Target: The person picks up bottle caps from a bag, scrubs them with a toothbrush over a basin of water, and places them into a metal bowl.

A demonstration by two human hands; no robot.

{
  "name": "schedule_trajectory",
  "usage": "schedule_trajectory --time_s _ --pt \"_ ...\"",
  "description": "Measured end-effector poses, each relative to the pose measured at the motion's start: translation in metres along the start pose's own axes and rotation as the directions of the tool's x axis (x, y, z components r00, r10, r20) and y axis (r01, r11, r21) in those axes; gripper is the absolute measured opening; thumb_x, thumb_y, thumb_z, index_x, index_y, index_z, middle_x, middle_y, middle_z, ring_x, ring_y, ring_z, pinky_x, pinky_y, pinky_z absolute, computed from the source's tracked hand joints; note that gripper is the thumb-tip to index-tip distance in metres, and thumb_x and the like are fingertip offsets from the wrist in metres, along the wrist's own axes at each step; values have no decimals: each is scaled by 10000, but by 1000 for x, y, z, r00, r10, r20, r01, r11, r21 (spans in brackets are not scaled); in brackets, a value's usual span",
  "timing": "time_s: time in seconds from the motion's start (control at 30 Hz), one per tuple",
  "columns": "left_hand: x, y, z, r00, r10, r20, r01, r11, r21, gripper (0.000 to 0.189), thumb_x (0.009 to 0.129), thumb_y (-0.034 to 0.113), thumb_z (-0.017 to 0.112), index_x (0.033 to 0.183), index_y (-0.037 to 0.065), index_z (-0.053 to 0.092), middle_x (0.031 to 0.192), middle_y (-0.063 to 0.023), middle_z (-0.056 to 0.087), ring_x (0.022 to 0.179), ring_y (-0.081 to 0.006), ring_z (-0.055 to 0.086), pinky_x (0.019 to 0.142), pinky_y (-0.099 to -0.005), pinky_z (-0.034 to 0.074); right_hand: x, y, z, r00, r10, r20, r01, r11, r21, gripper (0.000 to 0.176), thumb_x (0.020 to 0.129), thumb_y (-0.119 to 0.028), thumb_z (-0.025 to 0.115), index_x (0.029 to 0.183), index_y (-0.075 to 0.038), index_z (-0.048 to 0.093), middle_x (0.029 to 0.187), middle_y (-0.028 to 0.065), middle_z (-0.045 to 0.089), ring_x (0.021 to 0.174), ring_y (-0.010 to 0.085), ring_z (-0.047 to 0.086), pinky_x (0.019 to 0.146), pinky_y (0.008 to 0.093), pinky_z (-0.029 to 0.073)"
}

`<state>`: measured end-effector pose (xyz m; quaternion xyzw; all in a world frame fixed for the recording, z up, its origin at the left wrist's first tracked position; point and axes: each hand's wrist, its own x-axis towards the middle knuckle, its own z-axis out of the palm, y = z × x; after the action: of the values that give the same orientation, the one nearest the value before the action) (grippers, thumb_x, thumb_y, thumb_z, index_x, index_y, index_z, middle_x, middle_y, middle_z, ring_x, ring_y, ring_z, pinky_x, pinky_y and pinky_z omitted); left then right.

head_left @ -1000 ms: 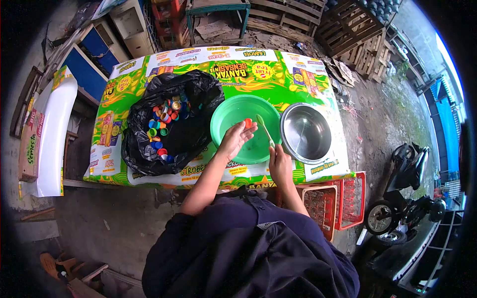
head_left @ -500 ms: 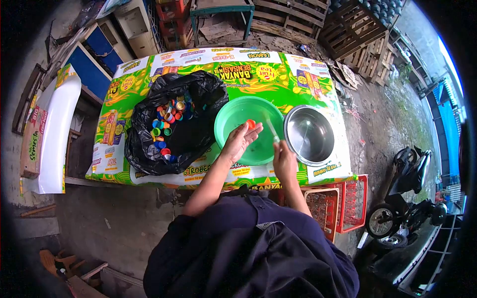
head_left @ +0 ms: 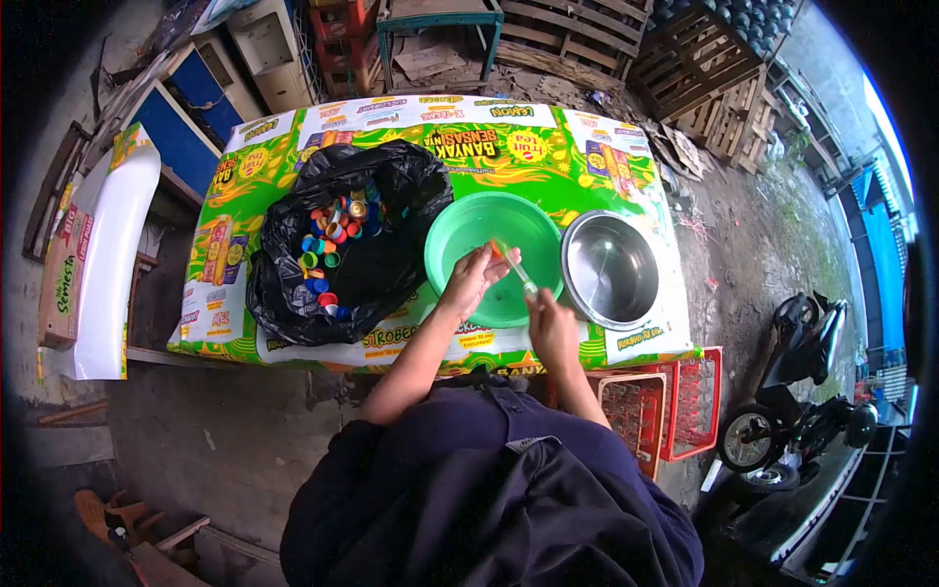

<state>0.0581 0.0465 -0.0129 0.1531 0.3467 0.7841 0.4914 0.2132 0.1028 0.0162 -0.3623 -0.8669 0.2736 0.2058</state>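
Over the green plastic basin (head_left: 442, 245), my left hand (head_left: 468, 284) grips an orange bottle cap (head_left: 499, 248) at its fingertips. Closed round the handle of a slim, pale tool (head_left: 521, 276) is my right hand (head_left: 554, 328). The tool's tip meets or nearly meets the cap; motion blur hides whether it is a brush or a blade. To the left lies an opened black plastic bag (head_left: 391, 176) with several coloured bottle caps (head_left: 337, 233) in it. A round stainless steel bowl (head_left: 606, 269) stands just right of the basin.
A printed green and white cover (head_left: 548, 147) lies over the table. Red bottle crates (head_left: 690, 401) stand below its right front edge. A motorcycle (head_left: 802, 421) is parked to the right. Wooden pallets (head_left: 699, 78) and a green-framed stand (head_left: 440, 20) are behind the table.
My right hand has moved a little left, bringing the tool's tip across to the orange cap. My left hand stays almost in place over the basin.
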Motion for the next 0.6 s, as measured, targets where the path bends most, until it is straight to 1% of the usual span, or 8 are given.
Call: schedule_trajectory --time_s 0.1,0.17,0.27,0.37,0.43,0.47,0.57,0.6 --pt "-2 -2 -2 1000 -27 -5 27 993 112 295 944 280 402 1017 27 535 1056 -157 591 1014 -248 575 910 -347 448 5 9 0 998 51 46 -47 995 -85 215 881 -282 489 829 -74 493 592 212 556 575 413 559 501 510 422" --pt "-3 -2 -3 999 -41 29 38 995 94 302 946 291 394 1022 38 540 1068 -154 589 1015 -234 574 914 -343 440 13 7 -4 995 86 -47 -88 995 -41 204 881 -278 490 836 -79 500 584 210 553 573 415 560 492 510 418" --pt "-3 -1 -2 995 -7 100 -5 993 118 328 948 328 379 1064 58 526 1107 -147 579 1051 -213 556 932 -330 411 2 8 4 1000 9 -9 -9 999 -40 209 879 -284 492 846 -79 513 582 204 554 568 413 561 483 501 420" --pt "-4 -6 -6 997 -69 37 62 981 183 287 948 282 395 998 41 544 1068 -170 591 1011 -239 578 912 -343 437 13 13 2 999 46 -7 -46 991 -128 217 877 -279 497 842 -66 509 575 204 553 563 411 560 490 494 425" --pt "-9 -8 -2 991 -88 103 53 950 309 321 948 331 381 1054 64 523 1119 -138 578 1051 -200 557 890 -314 422 28 9 -5 997 53 -55 -51 998 36 213 867 -261 522 839 -50 506 567 196 551 547 397 557 483 469 422" --pt "-12 -8 1 990 -125 65 88 907 411 314 946 344 387 1069 89 522 1102 -76 581 1004 -158 559 843 -294 430 30 1 -8 996 25 -80 -13 989 151 181 851 -220 546 864 -40 534 547 175 544 506 353 560 458 421 415" --pt "-11 -24 -9 982 -162 95 100 879 466 301 941 349 402 1094 119 520 1060 -9 568 931 -122 537 802 -285 429 35 -21 -13 996 -80 45 67 970 235 155 830 -181 566 913 -50 571 528 151 538 472 305 560 440 376 407" --pt "-12 -24 -7 977 -198 74 162 926 341 289 935 348 418 1108 140 521 1019 23 549 886 -110 505 797 -289 419 37 -20 -9 990 -136 36 123 961 249 171 815 -169 573 941 -56 595 523 135 541 452 272 558 438 353 408"
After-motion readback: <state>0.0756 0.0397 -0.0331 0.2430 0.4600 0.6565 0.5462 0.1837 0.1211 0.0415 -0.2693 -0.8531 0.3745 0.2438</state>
